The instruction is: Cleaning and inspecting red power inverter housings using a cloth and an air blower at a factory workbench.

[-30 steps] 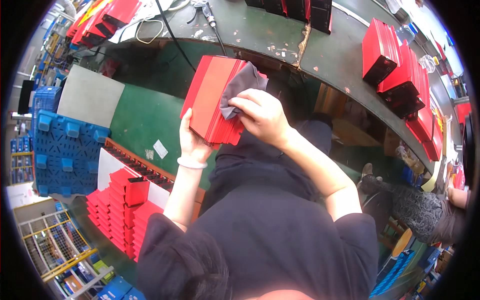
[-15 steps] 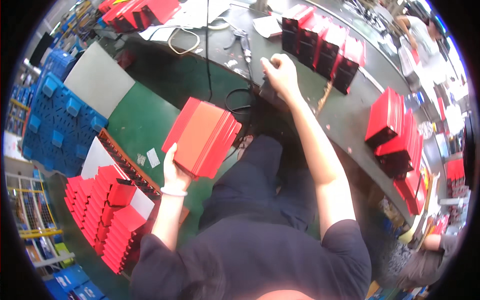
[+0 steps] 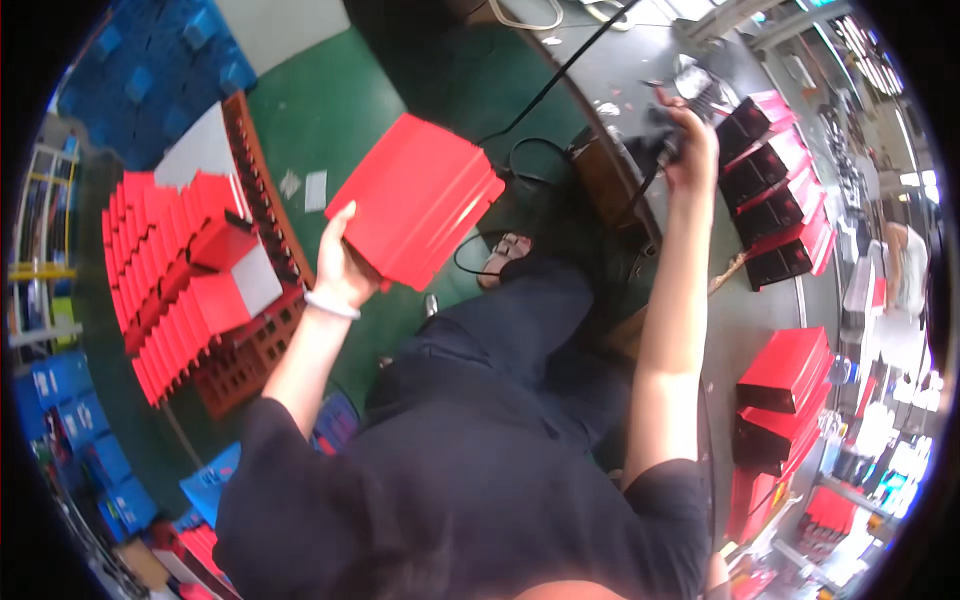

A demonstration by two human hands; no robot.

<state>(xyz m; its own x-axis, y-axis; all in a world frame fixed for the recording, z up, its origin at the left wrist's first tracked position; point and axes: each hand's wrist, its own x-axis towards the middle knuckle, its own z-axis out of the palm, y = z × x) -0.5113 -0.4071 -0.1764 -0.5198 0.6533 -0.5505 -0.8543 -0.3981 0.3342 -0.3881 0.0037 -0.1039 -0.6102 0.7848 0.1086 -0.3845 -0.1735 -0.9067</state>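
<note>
In my left hand (image 3: pixel 345 265) is a red box-shaped casing (image 3: pixel 412 205) with ridges along one side. My thumb lies on its near left face, and the other fingers are hidden beneath it. My right hand (image 3: pixel 692 150) is out over the workbench (image 3: pixel 670 35) edge, fingers closed round a dark tool (image 3: pixel 660 138). Blur hides the tool's exact kind. Just right of that hand, a row of red-and-black casings (image 3: pixel 765 170) stands on the bench.
More red casings (image 3: pixel 785 370) are stacked nearer on the bench. Many red pieces (image 3: pixel 190 250) fill a pallet at left, beside a blue plastic pallet (image 3: pixel 150 70). A black cable (image 3: pixel 560 75) crosses above the green floor (image 3: pixel 330 90). Another person (image 3: pixel 905 265) is at far right.
My view has turned, so the bench and its stacks appear farther right and lower. My right hand has moved to the dark tool and closed on it. The left still holds the red casing.
</note>
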